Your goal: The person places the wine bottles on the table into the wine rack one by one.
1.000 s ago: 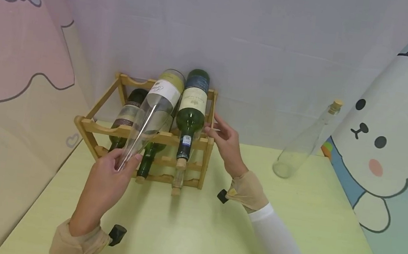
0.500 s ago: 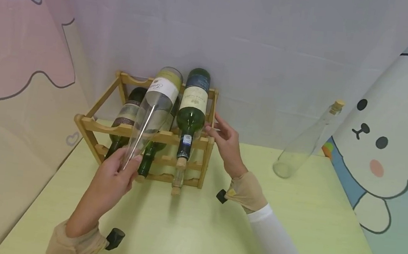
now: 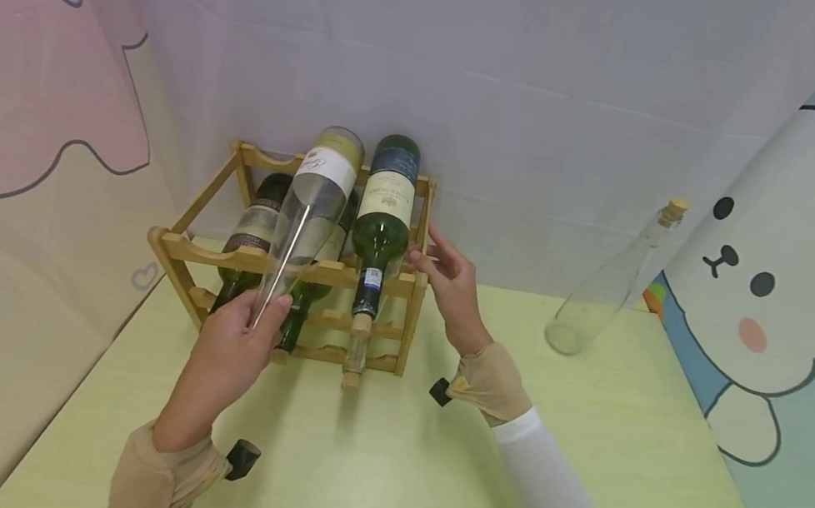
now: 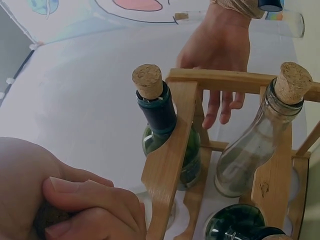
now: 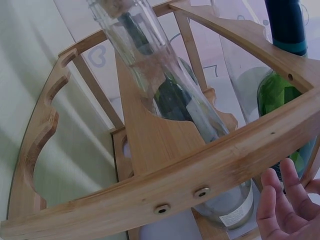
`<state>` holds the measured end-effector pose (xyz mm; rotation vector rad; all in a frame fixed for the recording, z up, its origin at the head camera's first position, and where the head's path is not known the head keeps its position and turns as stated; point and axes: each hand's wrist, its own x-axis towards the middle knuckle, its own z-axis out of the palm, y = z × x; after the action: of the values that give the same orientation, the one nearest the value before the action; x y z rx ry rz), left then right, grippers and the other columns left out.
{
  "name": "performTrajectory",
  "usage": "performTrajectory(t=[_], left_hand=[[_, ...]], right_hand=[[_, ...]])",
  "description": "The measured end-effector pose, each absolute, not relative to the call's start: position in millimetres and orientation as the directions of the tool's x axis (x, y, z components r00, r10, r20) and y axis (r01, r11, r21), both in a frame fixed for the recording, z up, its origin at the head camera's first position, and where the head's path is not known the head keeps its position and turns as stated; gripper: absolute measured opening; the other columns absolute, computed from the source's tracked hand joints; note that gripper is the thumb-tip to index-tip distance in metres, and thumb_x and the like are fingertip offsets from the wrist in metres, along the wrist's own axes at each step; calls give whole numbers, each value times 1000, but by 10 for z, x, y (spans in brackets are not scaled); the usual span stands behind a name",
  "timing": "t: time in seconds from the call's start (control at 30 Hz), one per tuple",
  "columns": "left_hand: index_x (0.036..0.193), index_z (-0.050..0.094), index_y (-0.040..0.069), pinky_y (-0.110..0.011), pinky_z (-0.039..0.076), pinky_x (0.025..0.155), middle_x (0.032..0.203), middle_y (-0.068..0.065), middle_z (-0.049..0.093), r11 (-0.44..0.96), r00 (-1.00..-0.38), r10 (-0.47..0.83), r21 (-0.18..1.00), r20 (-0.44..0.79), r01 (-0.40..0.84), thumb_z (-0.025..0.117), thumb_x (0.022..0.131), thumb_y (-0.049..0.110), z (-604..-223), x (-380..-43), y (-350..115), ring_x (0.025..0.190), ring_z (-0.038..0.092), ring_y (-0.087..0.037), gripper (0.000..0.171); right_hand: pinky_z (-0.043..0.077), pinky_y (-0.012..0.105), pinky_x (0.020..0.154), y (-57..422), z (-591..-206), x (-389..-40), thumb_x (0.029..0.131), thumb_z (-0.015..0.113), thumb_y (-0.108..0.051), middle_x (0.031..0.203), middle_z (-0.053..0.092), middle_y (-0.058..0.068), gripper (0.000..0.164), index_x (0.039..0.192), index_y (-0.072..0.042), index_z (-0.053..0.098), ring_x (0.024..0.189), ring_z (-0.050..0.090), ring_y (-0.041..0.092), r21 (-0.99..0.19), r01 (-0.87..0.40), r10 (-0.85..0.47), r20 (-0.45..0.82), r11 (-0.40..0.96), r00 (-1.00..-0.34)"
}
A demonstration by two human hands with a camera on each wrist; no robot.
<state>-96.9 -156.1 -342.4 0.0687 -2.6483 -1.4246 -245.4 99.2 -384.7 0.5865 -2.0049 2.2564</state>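
My left hand (image 3: 234,352) grips the neck end of a clear glass wine bottle (image 3: 326,173) with a white and yellow label. In the left wrist view, its dark cork end (image 4: 50,220) shows between my fingers. The bottle slants over the upper tier of a wooden wine rack (image 3: 185,250), base toward the wall. Beside it on that tier lies a corked green wine bottle (image 3: 387,193). My right hand (image 3: 451,297) is at the rack's right side, fingers extended; in the right wrist view the fingertips (image 5: 287,167) are right by the side rail.
Lower in the rack lie a dark-labelled green bottle (image 3: 251,236), another green bottle (image 3: 298,313) and a corked clear bottle (image 4: 250,155). A corked clear bottle (image 3: 600,284) stands on the table (image 3: 384,461) at the right. A white cloth (image 3: 512,132) hangs behind.
My left hand and the clear bottle have shifted slightly up and right, and the bottle's base has moved farther back over the rack. The right hand stays at the rack's side.
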Motion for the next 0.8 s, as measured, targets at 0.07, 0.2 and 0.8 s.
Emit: performTrajectory(t=[0.07, 0.2, 0.8], left_hand=[[92, 51, 5, -33, 39, 51, 73, -8, 50, 574, -989, -109, 819, 103, 22, 41, 102, 59, -3419, -1005, -1548, 57, 46, -21, 56], [97, 53, 4, -34, 41, 53, 77, -10, 55, 594, -989, -104, 804, 105, 23, 39, 102, 60, -3400, -1084, -1543, 59, 49, -23, 58], [87, 49, 5, -31, 35, 46, 66, -6, 45, 662, -996, -72, 750, 47, -12, 34, 104, 58, -3296, -1334, -1571, 50, 39, -19, 58]], right_hand=[[42, 36, 99, 994, -3850, -2456, 99, 62, -15, 112, 66, 10, 60, 153, -4, 37, 93, 65, 22, -943, -297, -196, 323, -150, -926], [43, 36, 98, 991, -3855, -2460, 99, 62, -15, 116, 63, 19, 60, 153, -4, 37, 93, 65, 23, -942, -303, -187, 327, -146, -926], [42, 35, 99, 990, -3867, -2467, 98, 63, -16, 118, 58, 31, 62, 153, -3, 36, 92, 64, 27, -942, -307, -186, 329, -138, -926]])
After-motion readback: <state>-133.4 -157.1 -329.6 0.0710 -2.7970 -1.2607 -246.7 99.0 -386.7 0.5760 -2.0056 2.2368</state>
